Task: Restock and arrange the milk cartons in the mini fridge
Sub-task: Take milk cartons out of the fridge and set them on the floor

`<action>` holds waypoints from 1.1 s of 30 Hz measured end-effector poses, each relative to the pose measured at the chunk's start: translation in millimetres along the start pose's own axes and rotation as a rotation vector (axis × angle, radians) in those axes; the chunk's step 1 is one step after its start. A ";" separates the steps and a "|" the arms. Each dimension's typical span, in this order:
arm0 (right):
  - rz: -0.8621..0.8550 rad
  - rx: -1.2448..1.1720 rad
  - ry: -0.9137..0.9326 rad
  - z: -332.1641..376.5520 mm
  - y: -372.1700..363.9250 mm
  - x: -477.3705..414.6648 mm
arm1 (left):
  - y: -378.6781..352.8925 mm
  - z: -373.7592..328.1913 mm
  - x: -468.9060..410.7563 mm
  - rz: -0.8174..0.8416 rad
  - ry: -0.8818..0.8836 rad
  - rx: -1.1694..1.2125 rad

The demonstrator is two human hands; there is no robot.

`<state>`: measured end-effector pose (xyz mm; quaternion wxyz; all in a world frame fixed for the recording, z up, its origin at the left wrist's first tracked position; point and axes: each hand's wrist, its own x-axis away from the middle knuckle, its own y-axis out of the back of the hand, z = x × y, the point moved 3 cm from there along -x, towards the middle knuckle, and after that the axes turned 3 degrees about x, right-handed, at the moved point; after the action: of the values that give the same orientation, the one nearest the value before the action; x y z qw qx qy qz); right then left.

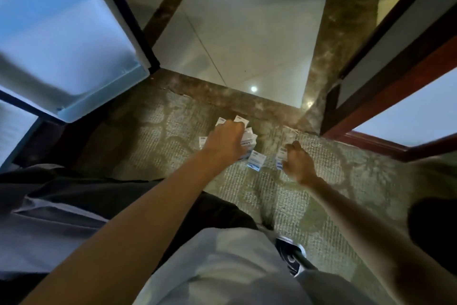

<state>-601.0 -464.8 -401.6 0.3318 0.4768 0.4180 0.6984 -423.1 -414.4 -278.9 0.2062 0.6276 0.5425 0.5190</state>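
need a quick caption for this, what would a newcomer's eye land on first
Two bare arms reaching down to a cluster of small white milk cartons on the patterned carpet, mid-frame: the left hand sits over the pile, the right hand grips one carton just beside it. Next, the open fridge door glows pale blue at upper left.

A patterned green carpet (pixel 346 181) ends at its far edge against a brown marble strip (pixel 222 97). Beyond lie glossy pale floor tiles (pixel 247 32). A red-brown wooden frame (pixel 395 87) stands right.
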 end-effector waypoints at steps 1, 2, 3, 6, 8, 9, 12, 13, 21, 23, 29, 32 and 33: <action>0.053 -0.003 -0.033 -7.5 -12.5 -1.3 | -5.0 -2.6 -1.7 0.019 0.000 -0.024; 0.096 -0.023 -0.067 -14.0 -24.4 -2.1 | -10.1 -4.6 -2.9 0.041 -0.001 -0.054; 0.128 -0.048 -0.101 -19.4 -35.0 -2.6 | -15.1 -6.4 -3.8 0.068 -0.004 -0.085; 0.176 -0.126 -0.140 -28.8 -63.4 -3.5 | -29.8 -7.8 -4.5 0.129 0.000 -0.118; 0.193 -0.195 -0.154 -31.6 -79.3 -3.9 | -37.0 -6.1 -4.6 0.143 0.007 -0.124; 0.197 -0.221 -0.160 -32.3 -86.3 -4.2 | -39.8 -4.9 -4.9 0.148 0.009 -0.124; 0.186 -0.239 -0.146 -30.7 -100.1 -7.7 | -44.4 -1.6 -7.8 0.154 0.020 -0.120; 0.185 -0.237 -0.141 -30.0 -101.2 -9.4 | -44.8 -1.2 -9.2 0.155 0.022 -0.116; 0.246 -0.018 -0.040 -31.9 -90.5 -13.1 | -44.9 8.9 -11.5 0.088 0.016 0.003; 0.172 -0.011 0.096 -26.5 -76.8 -7.8 | -43.3 13.2 -8.1 0.070 0.009 0.041; 0.020 -0.387 0.506 45.3 -5.3 13.0 | -45.9 30.4 -3.0 0.070 0.052 0.025; 0.120 -0.472 0.549 79.9 9.0 12.3 | -46.8 32.7 -2.2 0.075 0.032 0.014; 0.138 -0.478 0.556 85.2 9.2 10.1 | -47.1 33.3 -2.2 0.084 0.027 0.009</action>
<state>-524.5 -437.2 -372.7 0.2595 0.2050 0.2842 0.8999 -415.7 -390.8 -331.1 0.1742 0.6437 0.5206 0.5332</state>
